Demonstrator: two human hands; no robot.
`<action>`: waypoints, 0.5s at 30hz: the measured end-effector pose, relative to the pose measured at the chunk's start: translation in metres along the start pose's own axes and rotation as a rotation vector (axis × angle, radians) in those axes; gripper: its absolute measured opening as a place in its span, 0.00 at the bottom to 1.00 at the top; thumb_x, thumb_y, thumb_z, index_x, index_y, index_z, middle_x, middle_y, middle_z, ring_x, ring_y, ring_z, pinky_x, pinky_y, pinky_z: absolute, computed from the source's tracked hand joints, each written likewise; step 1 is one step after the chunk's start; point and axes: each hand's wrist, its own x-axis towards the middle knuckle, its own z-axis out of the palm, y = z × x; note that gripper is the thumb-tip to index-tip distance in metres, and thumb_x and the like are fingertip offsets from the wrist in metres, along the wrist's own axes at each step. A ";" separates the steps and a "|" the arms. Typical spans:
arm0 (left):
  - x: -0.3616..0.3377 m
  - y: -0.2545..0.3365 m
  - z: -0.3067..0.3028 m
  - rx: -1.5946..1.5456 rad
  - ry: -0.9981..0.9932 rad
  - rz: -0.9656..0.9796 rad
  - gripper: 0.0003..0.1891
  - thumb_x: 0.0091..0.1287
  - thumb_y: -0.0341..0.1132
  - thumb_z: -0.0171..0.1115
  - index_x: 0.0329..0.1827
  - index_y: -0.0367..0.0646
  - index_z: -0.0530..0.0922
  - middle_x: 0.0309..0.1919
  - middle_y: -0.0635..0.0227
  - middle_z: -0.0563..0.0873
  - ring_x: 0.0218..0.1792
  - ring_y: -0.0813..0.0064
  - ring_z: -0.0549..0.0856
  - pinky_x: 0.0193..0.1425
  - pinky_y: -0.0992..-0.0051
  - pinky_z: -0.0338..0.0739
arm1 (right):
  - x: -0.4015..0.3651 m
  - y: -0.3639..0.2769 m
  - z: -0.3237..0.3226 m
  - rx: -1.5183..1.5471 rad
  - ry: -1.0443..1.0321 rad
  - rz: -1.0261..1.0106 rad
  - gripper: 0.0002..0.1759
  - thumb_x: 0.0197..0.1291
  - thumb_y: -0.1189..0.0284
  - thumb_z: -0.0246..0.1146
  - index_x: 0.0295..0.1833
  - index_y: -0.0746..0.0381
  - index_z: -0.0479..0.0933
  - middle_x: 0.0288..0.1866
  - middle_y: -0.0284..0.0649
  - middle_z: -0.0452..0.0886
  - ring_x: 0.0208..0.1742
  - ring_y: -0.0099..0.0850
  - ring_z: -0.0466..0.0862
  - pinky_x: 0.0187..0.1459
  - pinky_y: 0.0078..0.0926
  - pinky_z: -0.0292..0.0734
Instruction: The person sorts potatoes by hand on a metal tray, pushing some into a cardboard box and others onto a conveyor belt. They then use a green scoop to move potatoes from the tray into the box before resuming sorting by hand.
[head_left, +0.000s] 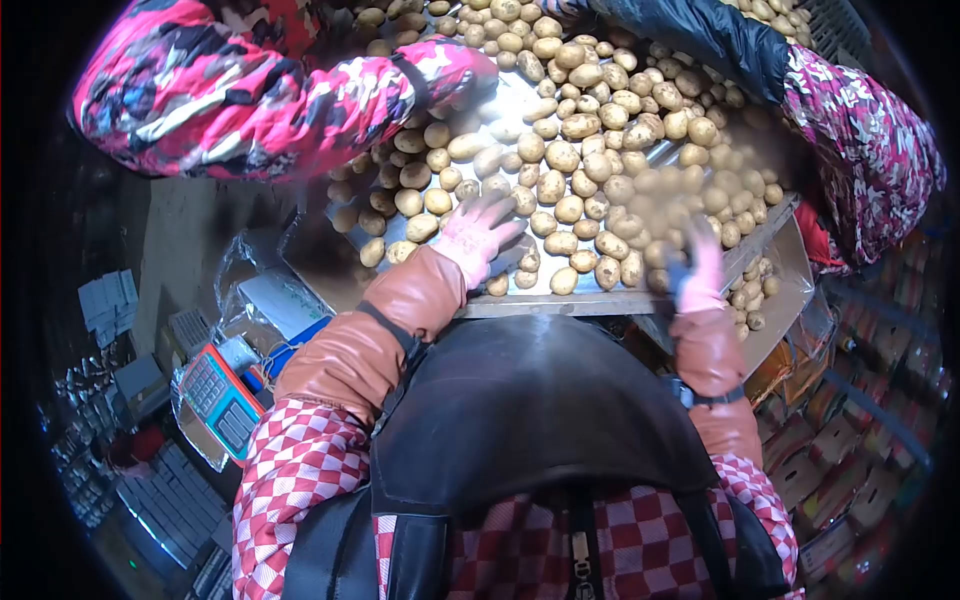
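Many potatoes [562, 155] lie spread over a shiny metal table [545, 272] with a raised front edge. My left hand [478, 238], in a pink glove with dark fingertips, rests on the potatoes near the front left, its fingers spread. Near the front right corner, my right hand [697, 262], gloved alike, is smeared by motion beside blurred potatoes; its fingers cannot be made out clearly.
Camouflage-patterned sleeves of co-workers reach in at the left [330, 110] and right [860, 130]. A box with potatoes [752, 297] stands below the right corner. A scale with a keypad [218, 395] and plastic wrap are at the left.
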 end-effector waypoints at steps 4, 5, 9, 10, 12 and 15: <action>-0.041 -0.011 -0.015 -0.095 0.015 -0.136 0.20 0.63 0.46 0.67 0.55 0.48 0.80 0.62 0.55 0.77 0.64 0.49 0.75 0.68 0.51 0.69 | 0.015 -0.032 0.055 -0.193 -0.252 -0.024 0.48 0.50 0.51 0.75 0.77 0.43 0.63 0.79 0.52 0.57 0.77 0.57 0.58 0.72 0.64 0.55; -0.054 -0.014 -0.011 -0.088 0.056 -0.216 0.17 0.62 0.43 0.68 0.51 0.47 0.82 0.59 0.56 0.79 0.61 0.51 0.77 0.66 0.51 0.70 | 0.015 -0.029 0.067 -0.139 -0.238 -0.036 0.48 0.50 0.51 0.75 0.77 0.42 0.64 0.78 0.51 0.57 0.77 0.57 0.58 0.72 0.64 0.55; -0.051 -0.007 -0.012 0.059 0.209 -0.357 0.12 0.62 0.40 0.67 0.46 0.46 0.83 0.53 0.59 0.83 0.58 0.53 0.79 0.62 0.53 0.72 | 0.041 -0.051 0.094 -0.315 -0.360 0.030 0.41 0.55 0.51 0.70 0.75 0.40 0.66 0.77 0.46 0.60 0.77 0.57 0.56 0.70 0.69 0.53; -0.038 -0.001 -0.014 0.068 0.282 -0.395 0.11 0.62 0.39 0.67 0.45 0.46 0.83 0.52 0.60 0.84 0.58 0.54 0.79 0.61 0.54 0.73 | 0.038 -0.050 0.105 -0.315 -0.267 -0.046 0.36 0.58 0.52 0.67 0.73 0.38 0.68 0.77 0.42 0.61 0.77 0.57 0.56 0.70 0.72 0.51; -0.001 -0.003 -0.016 -0.080 0.258 -0.254 0.15 0.61 0.34 0.66 0.51 0.46 0.81 0.53 0.60 0.84 0.58 0.56 0.79 0.63 0.59 0.73 | 0.050 -0.060 0.107 -0.269 -0.302 -0.106 0.34 0.57 0.61 0.67 0.71 0.36 0.70 0.75 0.39 0.65 0.74 0.56 0.61 0.73 0.64 0.53; 0.059 -0.006 -0.013 0.081 0.030 -0.238 0.19 0.64 0.31 0.59 0.59 0.47 0.77 0.59 0.57 0.80 0.59 0.56 0.80 0.63 0.60 0.76 | 0.078 -0.057 0.108 -0.122 -0.303 -0.224 0.29 0.57 0.71 0.64 0.66 0.40 0.76 0.69 0.38 0.74 0.69 0.53 0.70 0.68 0.47 0.70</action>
